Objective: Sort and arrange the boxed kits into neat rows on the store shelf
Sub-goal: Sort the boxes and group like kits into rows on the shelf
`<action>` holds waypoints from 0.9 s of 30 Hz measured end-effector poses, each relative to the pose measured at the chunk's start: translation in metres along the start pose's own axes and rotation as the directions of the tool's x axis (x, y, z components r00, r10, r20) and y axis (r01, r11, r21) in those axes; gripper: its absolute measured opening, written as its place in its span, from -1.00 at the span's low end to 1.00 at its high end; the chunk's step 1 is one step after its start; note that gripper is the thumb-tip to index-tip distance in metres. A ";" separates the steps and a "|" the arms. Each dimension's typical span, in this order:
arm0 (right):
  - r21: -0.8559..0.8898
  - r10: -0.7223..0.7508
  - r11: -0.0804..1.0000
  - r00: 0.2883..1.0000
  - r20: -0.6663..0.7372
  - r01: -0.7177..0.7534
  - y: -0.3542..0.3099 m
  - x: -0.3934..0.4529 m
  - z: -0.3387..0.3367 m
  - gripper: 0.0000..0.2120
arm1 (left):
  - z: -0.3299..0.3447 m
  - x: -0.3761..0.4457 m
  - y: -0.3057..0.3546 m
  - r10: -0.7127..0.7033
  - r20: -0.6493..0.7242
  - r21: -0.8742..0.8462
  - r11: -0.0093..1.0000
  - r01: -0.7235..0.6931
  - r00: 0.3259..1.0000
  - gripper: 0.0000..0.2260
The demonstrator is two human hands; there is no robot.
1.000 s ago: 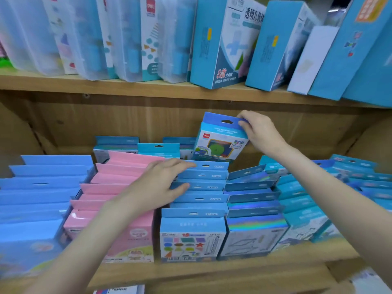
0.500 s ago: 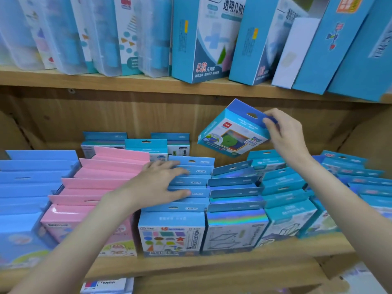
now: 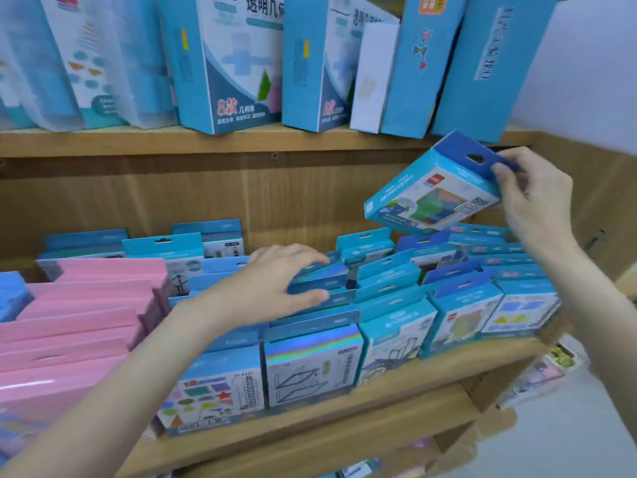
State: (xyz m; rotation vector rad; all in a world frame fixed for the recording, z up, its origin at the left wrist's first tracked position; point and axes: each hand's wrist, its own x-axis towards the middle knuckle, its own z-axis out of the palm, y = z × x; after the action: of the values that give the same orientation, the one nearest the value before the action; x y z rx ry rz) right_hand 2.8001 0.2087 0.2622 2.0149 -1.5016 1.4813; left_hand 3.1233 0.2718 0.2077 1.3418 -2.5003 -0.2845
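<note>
Since half a second ago, the blue boxed kit [image 3: 435, 188] has been carried further right and a little higher, and the view has swung right with it. It is held in the air by the right hand [image 3: 536, 198], whose thumb and fingers are pinched on the dark-blue hang tab at its top. The kit is tilted — its long axis runs from lower left to upper right, the tab end pointing up and right, the printed front turned toward the camera. It is kept above the rear of the right-hand rows, touching none of them.

The left hand [image 3: 275, 288] is laid on the tabs of the holographic-topped kits [image 3: 312, 360] in the middle row, fingers bent over them and the thumb pressed against a tab below.

The rows are carried by a wooden shelf [image 3: 413, 374] — pink kits [image 3: 79, 322] at the left, pale-blue kits [image 3: 396, 326] at the right. On the shelf above, tall blue boxes [image 3: 234, 63] are stood leaning. A pale wall is seen at the right.
</note>
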 end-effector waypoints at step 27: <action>-0.126 0.004 0.982 0.653 0.757 0.141 0.121 0.047 0.113 -0.80 | 0.062 0.119 0.060 -0.414 0.210 0.199 0.905 0.376 0.886 -0.39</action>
State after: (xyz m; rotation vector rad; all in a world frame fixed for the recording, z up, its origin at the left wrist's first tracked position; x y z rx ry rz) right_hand 2.7654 0.0515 0.2037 2.6936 -1.6910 0.3956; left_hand 2.9934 0.2074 0.1869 1.9991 -2.4584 -0.3722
